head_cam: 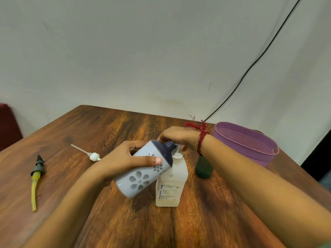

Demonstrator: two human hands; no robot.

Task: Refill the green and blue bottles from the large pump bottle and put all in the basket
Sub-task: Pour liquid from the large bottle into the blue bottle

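Left hand [125,158] wraps its fingers round the tilted blue bottle [141,178], seemingly light, slick plastic best held mid-body, above the pump bottle [172,187] at mid-table. Right hand [177,136] pinches its neck. Green bottle [204,169] and basket [265,156] stand beyond.

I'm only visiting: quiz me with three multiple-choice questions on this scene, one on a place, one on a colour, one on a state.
1. Where is the white pump? A on the floor; B lying on the table; C in someone's hand.
2. What colour is the basket? A red; B purple; C yellow.
3. How is the blue bottle? A standing upright; B lying flat; C tilted in the left hand.
Answers: B, it lies left of the hands; B, its walls are purple; C, the hand grips it, neck by the large bottle.
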